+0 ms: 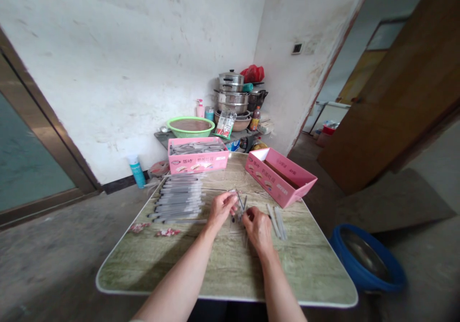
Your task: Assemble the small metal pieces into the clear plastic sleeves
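Both hands work close together over the middle of the table. My left hand [222, 208] is closed in a pinch; what its fingertips hold is too small to make out. My right hand [258, 226] is closed with its fingertips around a slim, dark pen part [245, 202]. A few small dark and clear pieces [233, 219] lie between the hands, partly hidden by fingers. Left of them is a neat stack of pens [181, 198] with clear grey barrels and dark ends. Several pale, clear tubes [277, 222] lie just right of my right hand.
A pink box [197, 163] filled with pens stands at the table's back left. Another pink box [268, 180] sits angled at the back right, brown inside. Behind are a green basin [190, 132] and stacked pots [232, 101]. A blue tub [336, 245] stands on the floor right.
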Tool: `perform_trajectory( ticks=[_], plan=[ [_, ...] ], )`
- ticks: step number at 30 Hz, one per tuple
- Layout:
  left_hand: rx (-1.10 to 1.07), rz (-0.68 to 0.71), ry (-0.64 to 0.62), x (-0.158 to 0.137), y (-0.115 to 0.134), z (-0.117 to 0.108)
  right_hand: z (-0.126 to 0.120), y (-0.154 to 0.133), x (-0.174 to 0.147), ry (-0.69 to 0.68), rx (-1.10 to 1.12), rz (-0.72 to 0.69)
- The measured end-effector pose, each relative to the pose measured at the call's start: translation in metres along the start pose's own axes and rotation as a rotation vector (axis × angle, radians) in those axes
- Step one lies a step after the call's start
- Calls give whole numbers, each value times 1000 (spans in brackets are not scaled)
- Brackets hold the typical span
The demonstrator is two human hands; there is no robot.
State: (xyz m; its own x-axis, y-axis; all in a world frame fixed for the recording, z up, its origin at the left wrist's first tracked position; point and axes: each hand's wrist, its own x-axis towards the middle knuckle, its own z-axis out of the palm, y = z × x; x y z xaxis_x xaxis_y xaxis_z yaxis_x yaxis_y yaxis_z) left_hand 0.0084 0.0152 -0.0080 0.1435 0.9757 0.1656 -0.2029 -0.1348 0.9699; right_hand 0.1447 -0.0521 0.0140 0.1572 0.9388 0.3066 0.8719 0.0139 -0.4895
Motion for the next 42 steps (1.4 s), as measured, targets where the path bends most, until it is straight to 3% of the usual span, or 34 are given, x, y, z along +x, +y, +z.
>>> perform_trajectory(
  ticks=[4,6,10,13,19,23,25,28,31,34,37,42],
  plan=[
    [-92,-55,-32,0,5,-1,10,-6,-3,-7,63,-101],
    [-123,-62,-2,-1,7,-2,7,0,-2,41,39,-65],
    [-174,-33,103,1,9,-5,-11,24,4,219,-204,360],
    [-178,-19,166,2,7,-6,-23,35,5,130,-343,571],
    [-176,-14,196,3,5,-8,-28,31,3,3,-420,588],
    [-189,-24,167,1,9,-8,-25,34,4,67,-365,567],
    [-210,-34,89,-1,11,-7,-21,35,5,191,-212,501],
    [-197,-94,-139,-6,16,-6,-12,33,7,358,338,340],
    [-100,-178,-393,-12,20,-4,-3,28,9,320,1012,366],
    [-7,-233,-572,-17,24,-2,-3,26,11,240,1445,404],
    [48,-261,-663,-19,26,-1,-8,29,14,251,1641,407],
    [95,-268,-714,-18,25,-2,-10,31,15,249,1716,411]
  ],
)
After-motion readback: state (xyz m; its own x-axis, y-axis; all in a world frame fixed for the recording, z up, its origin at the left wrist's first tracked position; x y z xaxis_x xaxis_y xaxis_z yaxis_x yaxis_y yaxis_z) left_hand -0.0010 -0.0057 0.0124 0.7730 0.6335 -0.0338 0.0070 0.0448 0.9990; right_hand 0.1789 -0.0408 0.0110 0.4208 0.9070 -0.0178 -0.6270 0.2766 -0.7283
